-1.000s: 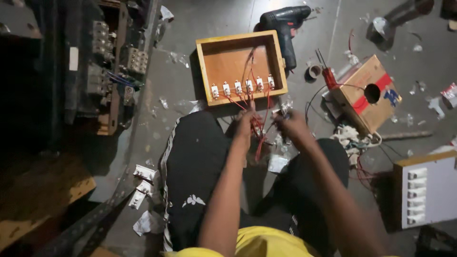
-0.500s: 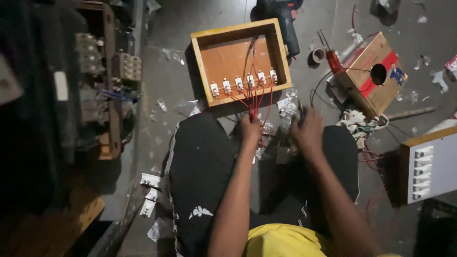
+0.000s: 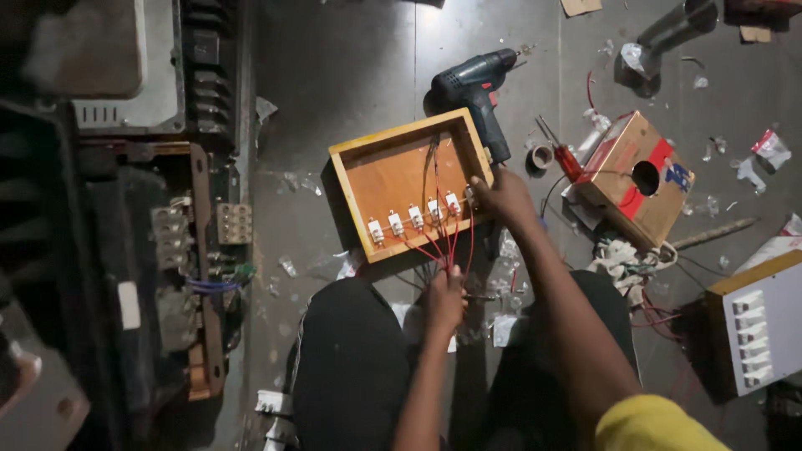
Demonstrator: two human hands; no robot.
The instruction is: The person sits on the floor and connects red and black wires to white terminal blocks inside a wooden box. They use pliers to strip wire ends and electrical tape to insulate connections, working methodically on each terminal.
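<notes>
Left hand (image 3: pixel 445 299) has its fingers pinched around the bundle of red wires (image 3: pixel 441 250), just below the wooden box (image 3: pixel 393 179). Right hand (image 3: pixel 504 197) reaches up to the box's right edge, fingers curled against the end of the row of small white switches (image 3: pixel 415 217); whether they grip anything, I cannot tell. The wires fan up from the left hand to those switches. The box lies open on the floor (image 3: pixel 351 75), just ahead of the knees. A dark cordless drill (image 3: pixel 476 88) touches its far corner, a red-handled screwdriver (image 3: pixel 561 154) beside that, then a cardboard box (image 3: pixel 639 175).
</notes>
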